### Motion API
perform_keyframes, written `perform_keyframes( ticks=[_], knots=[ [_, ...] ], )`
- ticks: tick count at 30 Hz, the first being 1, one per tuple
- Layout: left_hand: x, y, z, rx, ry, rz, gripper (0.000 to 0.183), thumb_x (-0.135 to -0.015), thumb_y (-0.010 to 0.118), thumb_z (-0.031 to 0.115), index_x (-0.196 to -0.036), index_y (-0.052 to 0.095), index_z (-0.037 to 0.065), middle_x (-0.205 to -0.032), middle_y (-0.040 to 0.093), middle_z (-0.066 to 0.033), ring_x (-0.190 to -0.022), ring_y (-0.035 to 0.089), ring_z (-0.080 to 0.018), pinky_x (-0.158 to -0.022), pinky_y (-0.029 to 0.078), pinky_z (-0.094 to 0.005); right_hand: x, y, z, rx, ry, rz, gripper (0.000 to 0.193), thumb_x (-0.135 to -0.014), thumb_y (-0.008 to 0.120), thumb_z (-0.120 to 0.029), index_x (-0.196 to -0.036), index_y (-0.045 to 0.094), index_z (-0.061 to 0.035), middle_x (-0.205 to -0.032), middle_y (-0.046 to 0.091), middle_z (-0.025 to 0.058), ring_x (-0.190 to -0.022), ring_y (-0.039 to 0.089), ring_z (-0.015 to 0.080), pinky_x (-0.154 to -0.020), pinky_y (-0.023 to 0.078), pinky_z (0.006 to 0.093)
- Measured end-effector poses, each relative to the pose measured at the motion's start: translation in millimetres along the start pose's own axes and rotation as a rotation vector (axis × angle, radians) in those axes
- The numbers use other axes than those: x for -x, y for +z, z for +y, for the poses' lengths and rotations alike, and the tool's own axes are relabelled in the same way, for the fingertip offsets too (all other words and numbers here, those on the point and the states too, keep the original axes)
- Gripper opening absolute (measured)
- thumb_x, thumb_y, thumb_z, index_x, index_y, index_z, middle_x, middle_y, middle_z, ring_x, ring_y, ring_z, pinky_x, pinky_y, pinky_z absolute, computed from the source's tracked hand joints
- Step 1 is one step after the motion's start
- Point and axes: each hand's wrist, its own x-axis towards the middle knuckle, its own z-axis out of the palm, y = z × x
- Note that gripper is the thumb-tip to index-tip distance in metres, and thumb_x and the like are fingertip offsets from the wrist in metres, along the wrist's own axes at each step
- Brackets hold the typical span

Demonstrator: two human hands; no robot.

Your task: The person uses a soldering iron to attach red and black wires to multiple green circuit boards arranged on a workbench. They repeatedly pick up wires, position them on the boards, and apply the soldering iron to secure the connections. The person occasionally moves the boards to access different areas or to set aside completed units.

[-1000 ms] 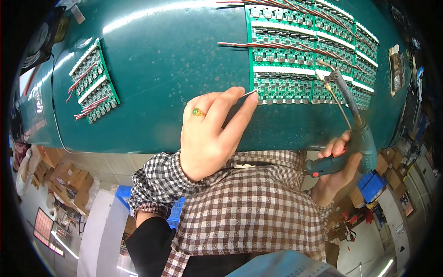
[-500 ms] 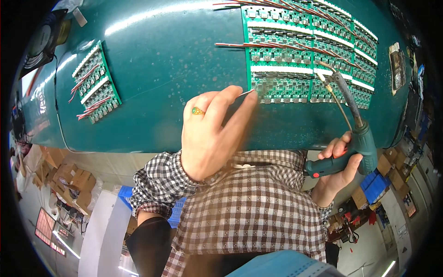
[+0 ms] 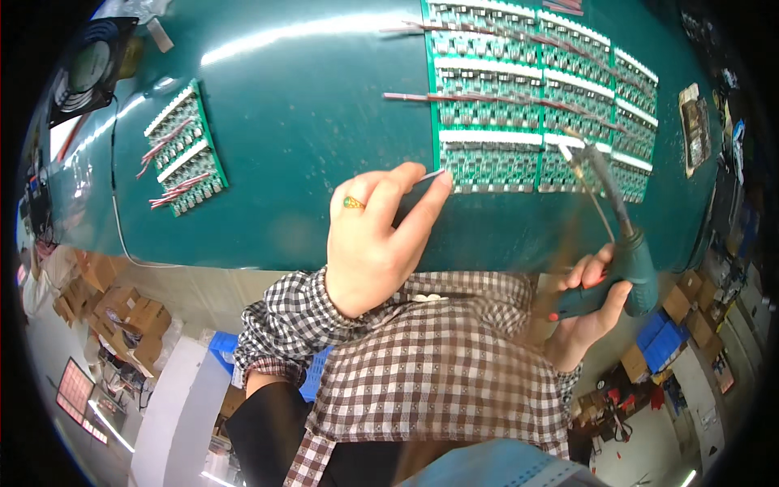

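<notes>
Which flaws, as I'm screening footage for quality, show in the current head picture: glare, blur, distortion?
Head view: a bright glare streak lies on the green table; the soldering gun in the right hand and parts of the checked apron look smeared; the table's ends curve, fisheye-fashion, and the corners are black.

Brt glare on tabletop [image 3: 308, 122], blurry soldering gun [image 3: 636, 272], dk rim

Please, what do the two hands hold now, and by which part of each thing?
The left hand pinches a thin wire between its fingertips; which part is unclear. The right hand grips the green soldering tool by its handle.
</notes>
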Motion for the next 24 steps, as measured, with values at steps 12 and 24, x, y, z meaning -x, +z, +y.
perform_keyframes(
  ticks=[12, 24],
  knots=[
    [-127.2, -43.1, -74.5, -0.075, -0.120, 0.302, 0.017, -0.079, 0.064, 0.010, -0.096, 0.063, 0.006, -0.096, 0.060, -0.0143, -0.088, 0.060, -0.0341, -0.077, 0.049, -0.0417, -7.2, -3.9, -19.8, 0.040, -0.064, -0.018, 0.053, -0.092, 0.055, -0.049, -0.112, 0.045, -0.0007, -0.073, 0.050, 0.0017, -0.067, 0.055, 0.0132, -0.055, 0.053, 0.0284],
    [-161.1, -22.7, -139.4, -0.293, -0.156, 0.412, 0.020, -0.076, 0.068, 0.013, -0.092, 0.058, 0.006, -0.089, 0.058, -0.0130, -0.085, 0.059, -0.0324, -0.074, 0.048, -0.0415, -12.9, -34.3, -17.7, -0.023, -0.072, -0.038, 0.050, -0.094, 0.052, -0.048, -0.114, 0.045, -0.0030, -0.074, 0.051, 0.0019, -0.067, 0.055, 0.0130, -0.054, 0.054, 0.0285]
  ],
)
